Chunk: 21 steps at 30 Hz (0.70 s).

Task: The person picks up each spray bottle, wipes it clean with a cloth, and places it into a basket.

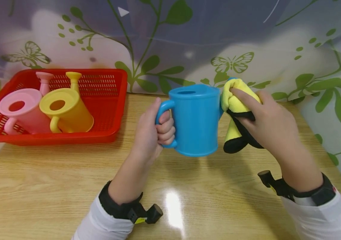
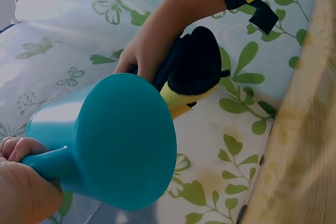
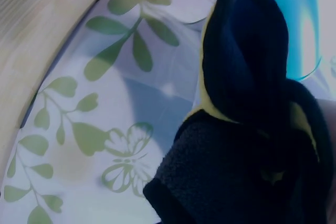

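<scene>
A blue watering can [image 1: 196, 121] is held up above the table by its handle, with the fingers of my left hand [image 1: 153, 128] curled round it. In the left wrist view the can's flat base [image 2: 126, 142] faces the camera. My right hand [image 1: 273, 121] grips a yellow and black cloth [image 1: 239, 100] against the can's spout side. Most of the spout is hidden behind the cloth. In the right wrist view the bunched dark side of the cloth [image 3: 247, 51] covers much of the picture, with the can behind it.
At the left on the wooden table [image 1: 68, 186] stands a red plastic basket [image 1: 105, 115]. It holds a pink watering can [image 1: 27, 113] and a yellow watering can [image 1: 71, 115], side by side. A leaf-and-butterfly patterned sheet [image 1: 188, 50] hangs behind the table.
</scene>
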Available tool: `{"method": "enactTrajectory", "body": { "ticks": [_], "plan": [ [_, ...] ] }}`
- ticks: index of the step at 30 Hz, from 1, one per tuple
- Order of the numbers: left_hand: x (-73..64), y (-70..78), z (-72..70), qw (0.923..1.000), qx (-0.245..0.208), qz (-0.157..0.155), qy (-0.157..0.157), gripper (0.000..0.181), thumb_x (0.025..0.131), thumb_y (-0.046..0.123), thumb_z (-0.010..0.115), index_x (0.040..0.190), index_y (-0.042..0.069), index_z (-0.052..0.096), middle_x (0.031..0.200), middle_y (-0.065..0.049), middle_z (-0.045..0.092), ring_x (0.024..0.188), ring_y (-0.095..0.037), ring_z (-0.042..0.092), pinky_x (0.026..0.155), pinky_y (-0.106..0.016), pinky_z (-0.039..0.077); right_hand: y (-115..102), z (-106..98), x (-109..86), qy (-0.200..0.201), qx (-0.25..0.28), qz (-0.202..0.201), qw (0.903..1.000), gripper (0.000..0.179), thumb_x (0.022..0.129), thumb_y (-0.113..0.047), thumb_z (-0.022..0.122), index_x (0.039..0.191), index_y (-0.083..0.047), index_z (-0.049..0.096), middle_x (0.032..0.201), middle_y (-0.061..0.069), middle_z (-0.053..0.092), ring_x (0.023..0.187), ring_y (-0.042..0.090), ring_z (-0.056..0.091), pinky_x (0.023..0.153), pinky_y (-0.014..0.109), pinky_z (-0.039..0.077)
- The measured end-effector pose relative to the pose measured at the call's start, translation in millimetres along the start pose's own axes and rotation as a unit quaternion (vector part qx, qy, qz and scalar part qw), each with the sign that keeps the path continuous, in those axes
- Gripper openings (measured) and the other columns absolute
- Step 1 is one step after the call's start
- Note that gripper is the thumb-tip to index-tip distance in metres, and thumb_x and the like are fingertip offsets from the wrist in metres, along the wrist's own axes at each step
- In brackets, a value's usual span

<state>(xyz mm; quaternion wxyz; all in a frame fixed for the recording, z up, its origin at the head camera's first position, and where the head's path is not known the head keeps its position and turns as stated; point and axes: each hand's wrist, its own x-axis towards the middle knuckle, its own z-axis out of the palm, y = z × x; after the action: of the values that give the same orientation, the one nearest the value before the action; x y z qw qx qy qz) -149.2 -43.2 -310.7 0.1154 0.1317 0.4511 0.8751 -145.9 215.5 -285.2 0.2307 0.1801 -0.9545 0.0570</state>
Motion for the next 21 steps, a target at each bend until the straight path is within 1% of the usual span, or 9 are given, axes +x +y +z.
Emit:
{"method": "enactTrajectory", "body": {
  "ticks": [2,3,8,10,14,16,18,21],
  "plan": [
    [0.3,-0.6,0.2,1.0,0.001,-0.002,0.0,0.049,0.105,0.033,0.026,0.059,0.016,0.032,0.044,0.012,0.034,0.035,-0.005,0.026,0.039,-0.019,0.018,1.1,1.0,1.0,0.011,-0.012,0.007,0.9998,0.065,0.081,-0.009,0.075,0.138,-0.025,0.047,0.101,0.024,0.051,0.052,0.032,0.047,0.042,0.047,0.04],
    [0.5,-1.0,0.2,1.0,0.001,-0.003,0.001,0.049,0.105,0.032,0.026,0.059,0.016,0.032,0.044,0.012,0.034,0.035,-0.005,0.026,0.039,-0.019,0.018,1.3,1.1,1.3,0.014,-0.013,0.013,0.9997,0.065,0.081,-0.009,0.075,0.138,-0.025,0.047,0.101,0.024,0.05,0.053,0.033,0.049,0.043,0.047,0.04],
    [1.2,-3.0,0.3,1.0,-0.002,-0.005,0.006,0.05,0.105,0.033,0.026,0.059,0.016,0.032,0.043,0.012,0.033,0.035,-0.005,0.025,0.039,-0.018,0.017,0.2,0.7,2.2,0.027,-0.01,0.041,0.9988,0.066,0.083,-0.01,0.074,0.139,-0.028,0.045,0.101,0.026,0.05,0.057,0.038,0.051,0.045,0.05,0.041],
    [1.1,-3.1,0.5,1.0,-0.004,-0.006,0.007,0.05,0.105,0.033,0.026,0.058,0.017,0.031,0.043,0.012,0.032,0.035,-0.005,0.024,0.039,-0.018,0.017,-0.9,0.6,2.5,0.035,-0.01,0.049,0.9981,0.065,0.084,-0.01,0.073,0.139,-0.029,0.044,0.1,0.025,0.05,0.057,0.037,0.05,0.045,0.05,0.04],
    [0.3,-2.3,1.0,0.9998,-0.012,-0.006,0.013,0.051,0.106,0.034,0.025,0.057,0.018,0.031,0.043,0.012,0.032,0.034,-0.005,0.024,0.039,-0.018,0.016,-3.4,2.5,2.5,0.064,-0.014,0.05,0.9966,0.063,0.085,-0.01,0.071,0.138,-0.029,0.044,0.097,0.026,0.05,0.056,0.038,0.049,0.046,0.051,0.041],
    [0.1,-1.7,1.1,0.9997,-0.017,-0.008,0.015,0.052,0.106,0.035,0.025,0.057,0.018,0.032,0.042,0.012,0.032,0.034,-0.005,0.024,0.039,-0.018,0.016,-5.0,3.7,2.7,0.071,-0.013,0.049,0.9962,0.061,0.086,-0.011,0.071,0.138,-0.029,0.044,0.098,0.026,0.05,0.056,0.039,0.049,0.046,0.051,0.041],
    [0.0,-1.4,0.9,0.9996,-0.019,-0.008,0.017,0.052,0.106,0.035,0.026,0.057,0.018,0.032,0.042,0.012,0.032,0.034,-0.004,0.024,0.039,-0.018,0.016,-6.4,4.5,3.1,0.067,-0.008,0.05,0.9965,0.061,0.087,-0.011,0.07,0.139,-0.028,0.043,0.099,0.026,0.05,0.055,0.038,0.05,0.046,0.051,0.042],
    [0.5,-1.4,0.7,0.9998,-0.014,-0.006,0.015,0.051,0.105,0.034,0.026,0.057,0.018,0.032,0.043,0.012,0.032,0.034,-0.005,0.024,0.039,-0.018,0.016,-8.0,4.2,3.1,0.034,0.008,0.052,0.998,0.063,0.088,-0.013,0.069,0.142,-0.027,0.041,0.103,0.027,0.05,0.056,0.037,0.05,0.046,0.05,0.042]
  ]
}}
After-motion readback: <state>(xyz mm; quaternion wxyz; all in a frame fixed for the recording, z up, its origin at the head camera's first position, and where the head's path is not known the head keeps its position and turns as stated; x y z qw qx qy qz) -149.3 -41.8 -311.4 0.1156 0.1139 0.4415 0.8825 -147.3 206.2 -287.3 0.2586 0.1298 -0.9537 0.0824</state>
